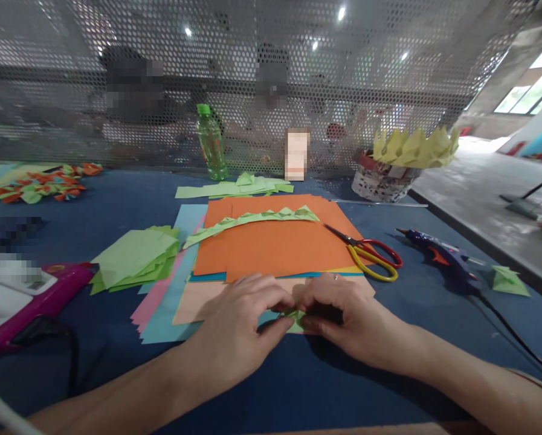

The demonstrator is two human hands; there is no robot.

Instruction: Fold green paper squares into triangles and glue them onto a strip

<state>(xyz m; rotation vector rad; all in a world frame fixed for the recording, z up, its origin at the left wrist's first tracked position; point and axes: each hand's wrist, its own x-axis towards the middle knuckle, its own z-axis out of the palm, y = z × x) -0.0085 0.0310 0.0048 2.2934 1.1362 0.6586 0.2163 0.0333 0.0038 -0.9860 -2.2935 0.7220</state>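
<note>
Between my fingertips is a small piece of green paper [294, 321], mostly covered by both hands. My left hand [248, 320] is closed on its left side, thumb and fingers pinching. From the right, my right hand [343, 308] pinches the same piece; a ring shows on one finger. Just beyond the hands lies a stack of coloured paper with orange sheets [271, 248] on top. Across the orange lies a folded green paper strip [252, 219] with pointed peaks. Scissors [365, 254] with red and yellow handles rest over the stack's right edge.
Green paper squares [135, 257] are piled at left, near a magenta-and-white device [48, 302]. A glue gun [443, 257] and folded green paper [510, 281] lie right. Behind stand a green bottle [211, 145], green strips [234, 188] and a pot [382, 181] with a yellow paper crown [416, 148].
</note>
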